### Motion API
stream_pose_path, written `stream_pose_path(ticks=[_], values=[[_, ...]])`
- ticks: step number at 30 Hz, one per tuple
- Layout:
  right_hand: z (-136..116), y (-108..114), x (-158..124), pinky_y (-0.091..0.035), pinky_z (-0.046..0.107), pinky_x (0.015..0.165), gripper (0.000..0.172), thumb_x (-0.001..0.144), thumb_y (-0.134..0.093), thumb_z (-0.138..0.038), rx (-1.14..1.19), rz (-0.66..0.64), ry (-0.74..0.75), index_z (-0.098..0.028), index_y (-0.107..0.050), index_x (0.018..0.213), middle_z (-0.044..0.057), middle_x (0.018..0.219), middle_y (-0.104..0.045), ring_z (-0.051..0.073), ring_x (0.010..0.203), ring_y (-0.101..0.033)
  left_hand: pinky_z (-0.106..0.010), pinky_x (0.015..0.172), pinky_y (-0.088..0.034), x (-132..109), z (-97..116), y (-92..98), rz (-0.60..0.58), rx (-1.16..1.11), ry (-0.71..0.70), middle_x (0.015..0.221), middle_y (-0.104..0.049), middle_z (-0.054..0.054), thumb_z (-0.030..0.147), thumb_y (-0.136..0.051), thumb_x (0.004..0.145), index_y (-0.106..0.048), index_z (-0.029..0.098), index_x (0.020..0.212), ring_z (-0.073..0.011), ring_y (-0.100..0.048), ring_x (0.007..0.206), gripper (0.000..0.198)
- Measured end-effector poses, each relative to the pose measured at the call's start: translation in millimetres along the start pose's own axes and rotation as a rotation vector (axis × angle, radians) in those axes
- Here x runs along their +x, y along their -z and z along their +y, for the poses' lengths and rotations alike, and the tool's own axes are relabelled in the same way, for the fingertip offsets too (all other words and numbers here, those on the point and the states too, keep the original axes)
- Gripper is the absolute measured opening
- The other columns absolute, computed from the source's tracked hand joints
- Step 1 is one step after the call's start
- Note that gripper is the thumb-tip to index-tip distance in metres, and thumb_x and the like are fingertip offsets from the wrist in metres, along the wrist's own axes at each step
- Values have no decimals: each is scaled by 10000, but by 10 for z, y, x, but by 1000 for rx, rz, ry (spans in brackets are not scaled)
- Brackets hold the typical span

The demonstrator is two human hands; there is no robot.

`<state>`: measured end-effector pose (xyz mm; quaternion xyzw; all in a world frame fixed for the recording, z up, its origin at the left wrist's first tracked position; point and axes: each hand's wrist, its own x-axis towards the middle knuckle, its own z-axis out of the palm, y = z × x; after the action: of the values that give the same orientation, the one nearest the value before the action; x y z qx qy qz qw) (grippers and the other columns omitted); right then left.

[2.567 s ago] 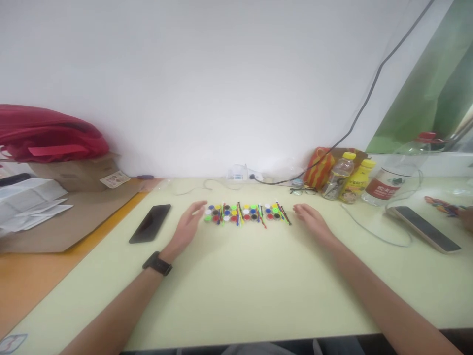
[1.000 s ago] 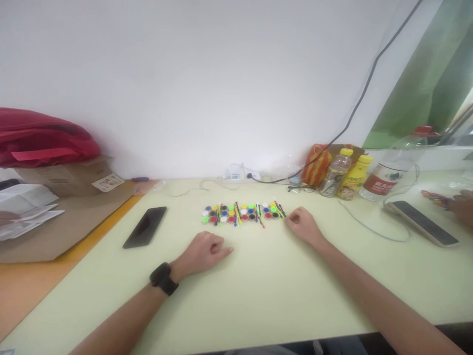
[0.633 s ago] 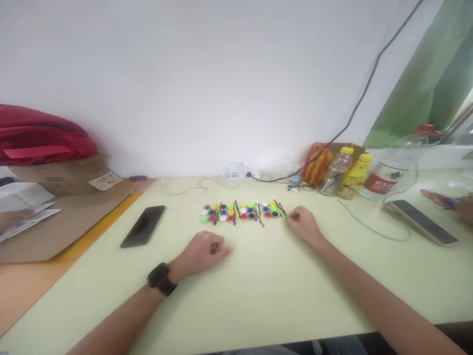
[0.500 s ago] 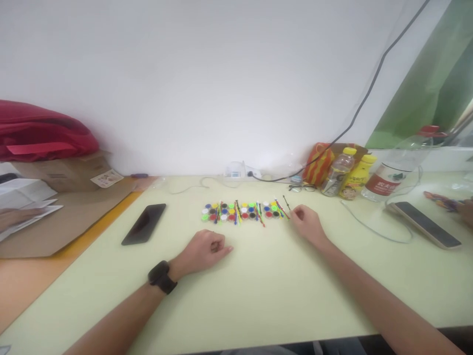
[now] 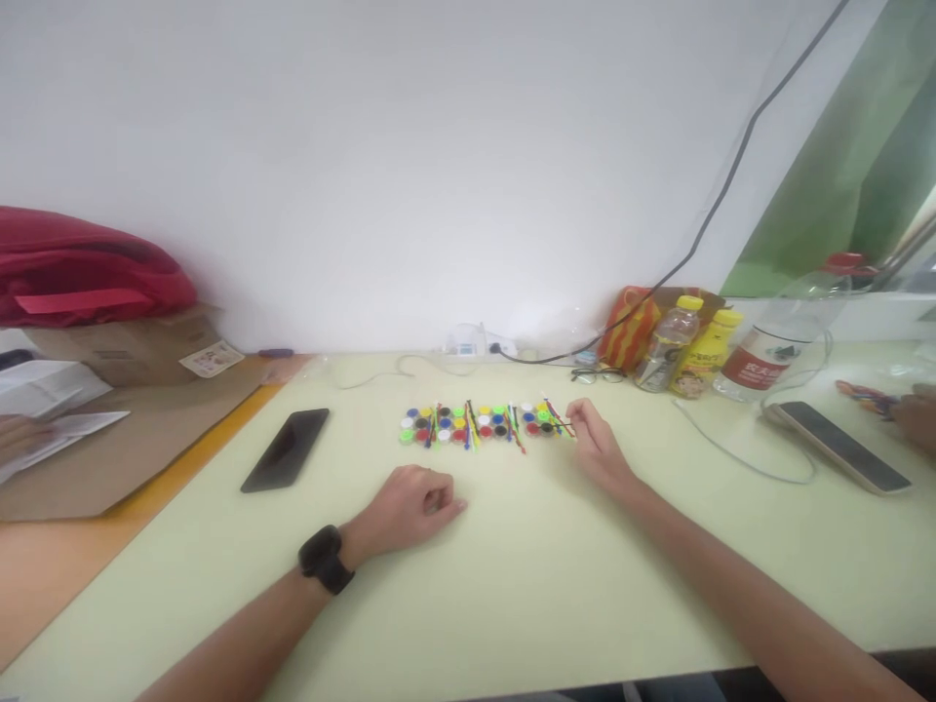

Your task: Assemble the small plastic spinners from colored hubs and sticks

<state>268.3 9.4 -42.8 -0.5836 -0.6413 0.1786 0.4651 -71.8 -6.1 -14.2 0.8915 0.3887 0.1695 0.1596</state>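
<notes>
A row of small round coloured discs [image 5: 459,424] lies across the table, with bundles of thin coloured plastic sticks [image 5: 514,426] laid between the groups. At the right end of this row, my right hand [image 5: 598,447] pinches a thin black stick [image 5: 565,424], mostly hidden by the fingers and crossing the last bundle. My left hand [image 5: 408,507] rests on the table in front of the discs, its fingers curled in and the thumb pointing right. Nothing shows in it. A black watch [image 5: 326,560] is on that wrist.
A black phone [image 5: 286,449] lies on the left, another phone [image 5: 844,446] on the right beside a cable. Bottles [image 5: 703,356] and glasses [image 5: 598,373] stand or lie at the back right. Other people's hands show at the left [image 5: 20,437] and right [image 5: 916,421] edges.
My right hand has turned, and the black stick has swung from pointing up and away to lying across the last bundle. My left hand stays nearly where it was.
</notes>
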Motion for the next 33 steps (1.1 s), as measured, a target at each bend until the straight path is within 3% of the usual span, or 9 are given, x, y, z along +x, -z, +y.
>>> stream_pose_path(ticks=[4, 7, 13, 19, 23, 25, 29, 33], values=[[-16, -31, 26, -463, 326, 758, 331, 1006, -408, -483, -1, -53, 47, -233, -566, 1153, 45, 948, -637, 226, 842, -593, -249, 562, -291, 4, -1, 4, -3, 1, 1, 549, -486, 48, 386, -605, 920, -477, 186, 641, -103, -418, 527, 366], [95, -107, 63, -474, 351, 824, 325, 949, -533, -443, -165, -59, 126, -208, -610, 1159, 87, 1045, -658, 254, 945, -623, -247, 571, -304, 4, 5, 5, 0, -7, -15, 553, -495, 49, 379, -609, 918, -508, 188, 656, -104, -430, 526, 339], [227, -213, 47, -444, 332, 737, 292, 998, -432, -327, -450, -101, 183, -223, -662, 1144, 56, 947, -627, 220, 826, -631, -256, 564, -292, 0, 1, -15, 11, -21, -13, 546, -501, 44, 377, -617, 909, -525, 189, 650, -109, -428, 518, 333], [216, -176, 104, -438, 336, 729, 248, 991, -450, -311, -413, -80, 154, -230, -670, 1071, 49, 931, -640, 220, 812, -627, -260, 561, -291, -2, -4, -12, 26, -46, -22, 538, -495, 40, 368, -616, 906, -527, 187, 639, -111, -430, 515, 335], [77, -123, 22, -464, 356, 803, 212, 997, -473, -311, -312, -31, 182, -226, -651, 1075, 69, 994, -666, 241, 905, -645, -255, 560, -304, -7, 5, 2, 22, -82, 9, 565, -494, 36, 399, -611, 921, -548, 185, 661, -113, -431, 541, 342], [-64, -145, -131, -474, 361, 849, 187, 1003, -488, -313, -237, -87, 233, -234, -639, 1080, 71, 1022, -668, 245, 958, -648, -253, 564, -321, -9, 9, 6, 31, -133, 28, 617, -503, 33, 429, -628, 915, -596, 189, 735, -118, -433, 570, 301], [-372, -290, -504, -491, 346, 827, 168, 1030, -470, -303, -155, -387, 368, -245, -608, 1109, 61, 1029, -651, 225, 932, -644, -257, 606, -389, -14, 33, 10, 69, -251, 44, 781, -566, 10, 471, -685, 881, -645, 204, 1021, -137, -486, 662, 304], [-522, -378, -656, -486, 347, 772, 182, 1045, -428, -257, -175, -445, 387, -240, -592, 1122, 54, 991, -629, 212, 859, -629, -291, 703, -456, 2, 132, 7, 52, -283, -8, 924, -627, -33, 474, -703, 875, -632, 217, 1137, -164, -538, 760, 374]])
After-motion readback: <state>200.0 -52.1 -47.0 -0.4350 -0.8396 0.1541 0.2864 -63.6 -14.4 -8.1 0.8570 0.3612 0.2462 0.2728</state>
